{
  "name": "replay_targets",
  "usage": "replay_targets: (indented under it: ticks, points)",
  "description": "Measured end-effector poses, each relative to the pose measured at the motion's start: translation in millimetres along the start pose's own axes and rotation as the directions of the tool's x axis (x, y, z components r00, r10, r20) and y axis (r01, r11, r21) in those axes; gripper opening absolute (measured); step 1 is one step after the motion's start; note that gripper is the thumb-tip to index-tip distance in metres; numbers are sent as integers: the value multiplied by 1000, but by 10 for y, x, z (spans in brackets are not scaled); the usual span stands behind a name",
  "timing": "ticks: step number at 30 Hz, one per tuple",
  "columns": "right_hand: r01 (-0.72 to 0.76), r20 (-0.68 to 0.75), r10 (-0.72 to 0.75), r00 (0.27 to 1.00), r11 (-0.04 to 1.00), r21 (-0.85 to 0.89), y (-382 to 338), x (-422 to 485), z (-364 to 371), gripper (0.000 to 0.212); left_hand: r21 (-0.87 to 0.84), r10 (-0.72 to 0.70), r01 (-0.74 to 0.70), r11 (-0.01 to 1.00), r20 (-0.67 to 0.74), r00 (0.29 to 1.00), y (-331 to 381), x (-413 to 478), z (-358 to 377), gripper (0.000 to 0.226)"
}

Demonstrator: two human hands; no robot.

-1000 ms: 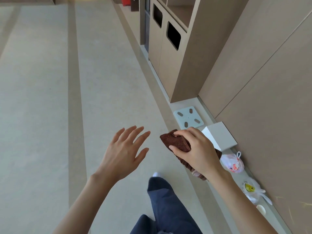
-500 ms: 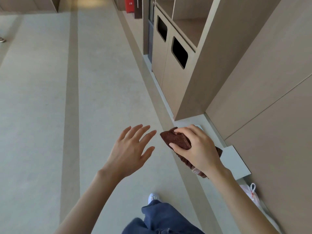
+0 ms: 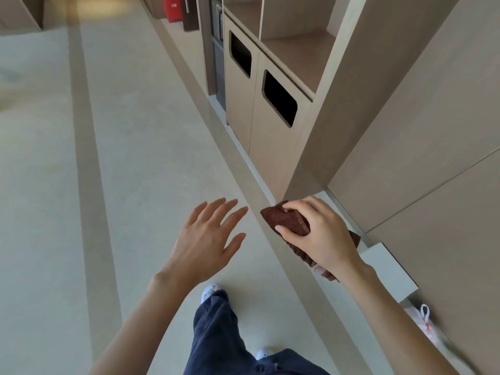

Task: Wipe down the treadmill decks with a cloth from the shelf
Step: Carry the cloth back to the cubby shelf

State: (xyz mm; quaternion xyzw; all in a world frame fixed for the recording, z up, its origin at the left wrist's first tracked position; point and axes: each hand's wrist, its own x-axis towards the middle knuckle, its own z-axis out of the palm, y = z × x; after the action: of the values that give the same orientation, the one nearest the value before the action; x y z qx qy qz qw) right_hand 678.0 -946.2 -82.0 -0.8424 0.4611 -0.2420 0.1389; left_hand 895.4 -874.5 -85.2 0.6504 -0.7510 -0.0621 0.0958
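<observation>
Carried forward since a second ago, the brown cloth (image 3: 286, 221) sits in my right hand (image 3: 324, 236), fingers and thumb curled round it, above the floor (image 3: 135, 185). My left hand (image 3: 203, 242) hovers just beside it, spread, not touching. The cabinet (image 3: 270, 147) looms nearer; a white box (image 3: 387, 272) lies by my right wrist.

Cloth (image 3: 286, 220) x1, hands (image 3: 203, 239) (image 3: 322, 234) x2, bin slots (image 3: 240, 58) (image 3: 280, 98) x2 (blk), bag (image 3: 424, 323) x1.
</observation>
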Motion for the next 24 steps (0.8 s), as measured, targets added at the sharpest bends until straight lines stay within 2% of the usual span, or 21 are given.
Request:
replay_targets:
  ticks: [10,15,24]
  points:
    - [-89,-98,88,991,996,-3,-573,1364,568,33,8,100,-100,995,22,995,-1414,980,-448,52]
    - [-129,-115,128,985,992,-4,-622,1791,732,34,-26,129,-129,991,-9,992,-1760,1381,-544,51]
    - [-194,-91,191,977,981,-24,-393,2463,1020,35,-21,161,-161,987,15,987,-2253,2013,-404,50]
